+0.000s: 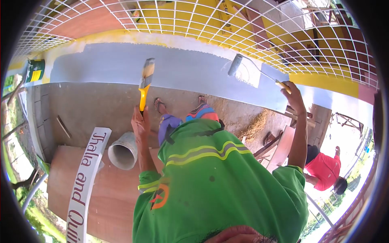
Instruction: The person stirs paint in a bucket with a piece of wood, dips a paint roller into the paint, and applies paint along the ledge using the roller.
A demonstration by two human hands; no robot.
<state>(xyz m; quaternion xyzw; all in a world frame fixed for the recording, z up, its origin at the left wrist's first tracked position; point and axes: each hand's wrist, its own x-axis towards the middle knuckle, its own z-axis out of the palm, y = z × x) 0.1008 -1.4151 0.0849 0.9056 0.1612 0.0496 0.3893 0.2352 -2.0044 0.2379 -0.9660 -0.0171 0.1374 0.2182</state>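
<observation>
My left hand (140, 123) is wrapped round the yellow handle of a paintbrush (146, 77), whose bristles point up toward the wall and carry grey paint. With my right hand (292, 97) I grip the handle of a paint roller (235, 65). Its grey-coated sleeve touches or hovers over the low wall, beside a white unpainted patch (248, 75); contact is hard to tell. Most of the low wall (109, 62) bears grey-blue paint, with a ragged upper edge below a yellow band. Near my left forearm stands a pale bucket (123, 150), its inside in shadow.
White wire mesh (194, 18) rises above the wall. A lettered white board (87, 178) lies over a brown plywood sheet (113, 198) at left. A green and yellow can (35, 71) is at the wall's left end. A person in a red shirt (324, 170) is at right.
</observation>
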